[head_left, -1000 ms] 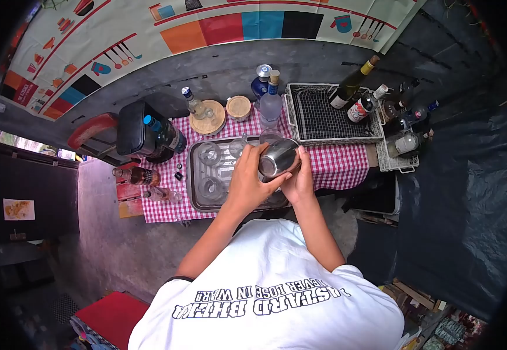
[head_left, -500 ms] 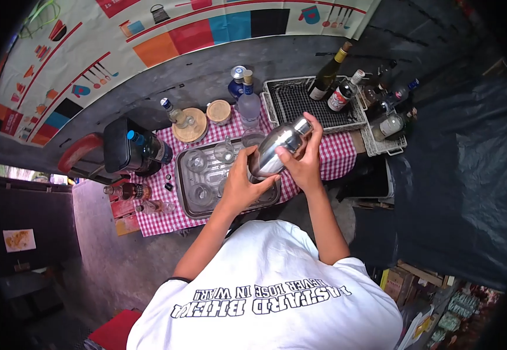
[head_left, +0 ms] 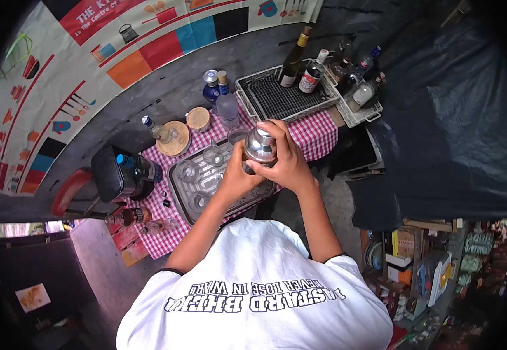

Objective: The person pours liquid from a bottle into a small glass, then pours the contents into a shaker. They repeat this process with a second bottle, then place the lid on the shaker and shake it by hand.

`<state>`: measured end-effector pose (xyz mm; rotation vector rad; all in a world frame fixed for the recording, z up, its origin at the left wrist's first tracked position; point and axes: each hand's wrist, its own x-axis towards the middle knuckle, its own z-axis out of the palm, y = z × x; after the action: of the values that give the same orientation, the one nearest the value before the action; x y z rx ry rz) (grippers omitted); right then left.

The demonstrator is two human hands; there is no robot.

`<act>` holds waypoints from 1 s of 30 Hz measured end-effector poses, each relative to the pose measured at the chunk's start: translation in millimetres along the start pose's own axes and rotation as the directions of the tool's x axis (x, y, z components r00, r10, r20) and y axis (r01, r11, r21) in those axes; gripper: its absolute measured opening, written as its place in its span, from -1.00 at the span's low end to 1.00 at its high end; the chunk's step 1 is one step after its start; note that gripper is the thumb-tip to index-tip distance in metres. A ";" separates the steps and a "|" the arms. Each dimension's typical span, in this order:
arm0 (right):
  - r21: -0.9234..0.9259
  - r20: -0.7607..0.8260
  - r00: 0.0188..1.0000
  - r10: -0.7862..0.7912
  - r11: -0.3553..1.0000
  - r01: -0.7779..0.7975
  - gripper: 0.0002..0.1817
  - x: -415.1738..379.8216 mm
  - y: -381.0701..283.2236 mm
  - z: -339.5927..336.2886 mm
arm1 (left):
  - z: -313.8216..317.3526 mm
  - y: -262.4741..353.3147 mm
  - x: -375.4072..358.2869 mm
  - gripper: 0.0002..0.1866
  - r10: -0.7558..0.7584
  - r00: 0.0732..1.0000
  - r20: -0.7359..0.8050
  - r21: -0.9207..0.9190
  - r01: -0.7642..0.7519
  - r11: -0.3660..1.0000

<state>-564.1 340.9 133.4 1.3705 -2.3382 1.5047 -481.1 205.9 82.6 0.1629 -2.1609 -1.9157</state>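
A shiny metal cocktail shaker (head_left: 260,146) is held in front of my chest, its cap end tipped up toward me. My left hand (head_left: 237,177) grips the lower body from the left side. My right hand (head_left: 285,160) wraps the right side, with fingers over the top and the thumb lower on the body. The shaker's base is hidden by my hands. Below and to the left lies a metal tray (head_left: 178,197) with several clear glass mugs, including a glass mug (head_left: 212,154) near its far edge.
A red checked cloth (head_left: 320,135) covers the table. Behind stand a frosted bottle (head_left: 227,109) and a lidded jar (head_left: 198,119). A wire-lined rack (head_left: 259,96) holds a wine bottle (head_left: 293,61) and a red-labelled bottle (head_left: 312,74). At left is a black container (head_left: 112,172).
The shaker has gone from slanting sideways to more upright and nearer my body. My right fingers now lie over its top. The camera view has turned, shifting the table leftward.
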 end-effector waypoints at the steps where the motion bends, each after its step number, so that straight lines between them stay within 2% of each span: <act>1: -0.013 -0.013 1.000 0.008 1.000 -0.008 -0.11 -1.2 -2.1 0.5 | -1.1 -1.5 1.0 -0.18 0.008 1.000 0.023 -0.017 -0.007 1.000; 5: -0.075 -0.080 0.997 -0.023 0.997 0.017 -0.11 -3.2 -10.4 0.8 | -4.2 -6.2 5.2 -0.14 0.058 0.995 0.076 0.012 -0.059 0.998; 7: -0.012 -0.081 0.997 0.012 1.000 -0.013 -0.10 -4.3 -15.7 -1.3 | -4.6 -6.5 7.5 -0.09 0.167 0.981 0.096 -0.017 -0.166 0.986; 9: -0.031 -0.114 0.993 0.001 1.000 -0.005 -0.10 -4.3 -17.1 -2.2 | -6.0 -0.8 7.9 -0.07 0.158 0.981 0.110 0.007 -0.160 0.987; 13: 0.087 -0.105 0.994 0.016 0.996 -0.007 -0.05 -5.7 -6.5 -4.8 | -4.1 3.5 12.1 -0.05 0.177 0.978 0.112 0.030 -0.181 0.983; 15: 0.255 -0.115 0.991 0.069 0.966 -0.038 -0.05 -6.8 1.0 -4.7 | -3.2 6.0 12.7 -0.05 0.186 0.978 0.094 0.048 -0.191 0.980; 17: 0.281 -0.097 0.993 0.072 0.959 -0.042 -0.04 -5.9 6.2 -6.0 | -3.3 6.6 12.9 -0.04 0.238 0.969 0.057 0.157 -0.245 0.957; 20: 0.488 -0.115 0.985 0.126 0.871 -0.054 -0.01 -0.4 10.5 -6.4 | -5.0 13.3 12.4 -0.02 0.275 0.961 0.008 0.208 -0.271 0.940; 23: 0.587 -0.131 0.990 0.040 0.809 0.045 -0.01 12.7 8.6 -7.5 | -6.2 37.0 11.9 0.01 0.303 0.952 -0.038 0.226 -0.287 0.931; 25: 0.625 -0.113 0.993 0.034 0.779 0.044 0.04 22.4 3.0 -11.8 | -8.1 54.2 10.0 0.03 0.373 0.925 -0.080 0.330 -0.328 0.885; 26: 0.710 -0.117 0.992 0.051 0.702 0.047 0.06 27.4 1.7 -12.3 | -7.8 63.9 9.6 0.04 0.368 0.924 -0.101 0.361 -0.311 0.879; 27: 0.786 -0.115 0.991 0.069 0.616 0.049 0.08 31.5 3.1 -12.1 | -7.3 72.7 9.5 0.04 0.442 0.890 -0.115 0.453 -0.349 0.821; 30: 0.850 -0.037 0.997 0.060 0.526 -0.001 0.12 39.4 12.3 -10.2 | -2.4 82.9 7.1 0.05 0.408 0.892 -0.194 0.478 -0.277 0.834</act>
<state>-600.6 324.8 148.2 1.3124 -1.5318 2.8697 -480.7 212.6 165.6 0.1100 -2.1985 -1.1105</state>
